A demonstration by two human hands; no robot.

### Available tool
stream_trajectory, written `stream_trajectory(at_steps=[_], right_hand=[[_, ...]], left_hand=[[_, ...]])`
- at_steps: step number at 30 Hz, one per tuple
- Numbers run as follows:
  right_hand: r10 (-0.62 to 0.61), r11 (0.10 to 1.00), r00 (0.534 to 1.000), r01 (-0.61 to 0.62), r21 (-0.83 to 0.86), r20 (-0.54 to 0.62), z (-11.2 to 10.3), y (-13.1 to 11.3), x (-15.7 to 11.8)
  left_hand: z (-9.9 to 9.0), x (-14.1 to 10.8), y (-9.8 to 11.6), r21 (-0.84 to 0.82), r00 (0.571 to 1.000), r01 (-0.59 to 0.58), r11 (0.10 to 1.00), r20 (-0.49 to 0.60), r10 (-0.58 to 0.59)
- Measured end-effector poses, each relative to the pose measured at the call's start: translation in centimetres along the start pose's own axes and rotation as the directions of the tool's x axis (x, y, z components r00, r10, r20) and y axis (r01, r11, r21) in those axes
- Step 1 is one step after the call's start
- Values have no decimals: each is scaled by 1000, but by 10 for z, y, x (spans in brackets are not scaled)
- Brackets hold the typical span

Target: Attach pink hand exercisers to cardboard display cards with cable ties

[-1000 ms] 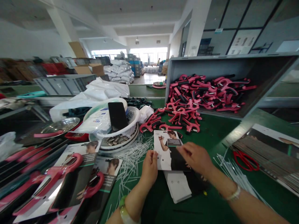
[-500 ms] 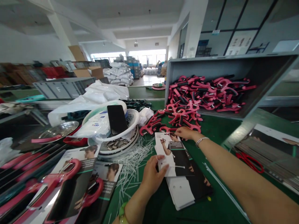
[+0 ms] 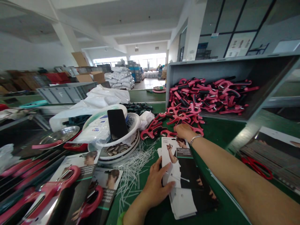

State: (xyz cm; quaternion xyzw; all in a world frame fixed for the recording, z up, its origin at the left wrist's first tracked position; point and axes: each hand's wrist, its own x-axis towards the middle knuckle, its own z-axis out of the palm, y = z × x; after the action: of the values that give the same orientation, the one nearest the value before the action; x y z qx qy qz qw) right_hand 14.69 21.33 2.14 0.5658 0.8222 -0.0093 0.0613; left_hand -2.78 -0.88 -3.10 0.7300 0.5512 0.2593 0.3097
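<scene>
My left hand (image 3: 157, 185) lies at the left edge of a printed card (image 3: 172, 157), gripping it with thumb and fingers on its white part. A white cable tie (image 3: 185, 179) sticks out across this card. Beneath it is a stack of similar cards (image 3: 184, 207). Beyond the card's top edge, my right hand (image 3: 184, 130) has its fingers bent down onto a pink and black hand grip strengthener (image 3: 169, 133) at the near end of a loose pile. Its fingertips are partly hidden. At left, two cards (image 3: 106, 187) carry pink strengtheners.
A tilted grey crate (image 3: 225, 62) holds many pink strengtheners. A black phone (image 3: 117, 124) rests on white bowls (image 3: 134, 132) of metal parts. Loose cable ties (image 3: 132, 168) lie beside them. Red scissors (image 3: 257, 167) and a card stack (image 3: 276, 156) are at right.
My right hand has moved off the card's top edge onto the strengthener pile, its fingers curling down. My left hand and the card have shifted slightly right, and the view has shifted a little.
</scene>
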Motion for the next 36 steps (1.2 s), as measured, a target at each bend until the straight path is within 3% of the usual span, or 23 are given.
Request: stream_trajectory(at_steps=[3, 7, 14, 20, 22, 25, 31, 36], right_hand=[[48, 996, 997, -52, -77, -59, 8, -13, -1], [45, 990, 985, -66, -122, -167, 9, -7, -14], [140, 976, 904, -196, -100, -404, -23, 29, -44], [340, 931, 834, -365, 26, -435, -48, 62, -61], [355, 931, 843, -358, 70, -405, -51, 63, -72], [284, 959, 897, -257, 122, -339, -46, 49, -98], [165, 979, 938, -117, 168, -304, -14, 5, -158], [66, 993, 974, -43, 110, -217, 8, -25, -191]], left_hand=[[2, -2, 1, 4, 1000, 2, 1000, 8, -2], [1, -1, 2, 12, 1000, 10, 1000, 27, -11], [-1, 3, 1, 57, 997, -53, 997, 63, 50], [-2, -1, 12, 155, 994, -35, 987, 104, 19], [-1, -2, 15, 184, 996, -30, 982, 92, 13], [2, -2, 16, 216, 998, -48, 975, 54, 37], [8, -2, 15, 194, 996, -93, 976, 29, 89], [14, -2, 8, 82, 984, -143, 986, -98, 150]])
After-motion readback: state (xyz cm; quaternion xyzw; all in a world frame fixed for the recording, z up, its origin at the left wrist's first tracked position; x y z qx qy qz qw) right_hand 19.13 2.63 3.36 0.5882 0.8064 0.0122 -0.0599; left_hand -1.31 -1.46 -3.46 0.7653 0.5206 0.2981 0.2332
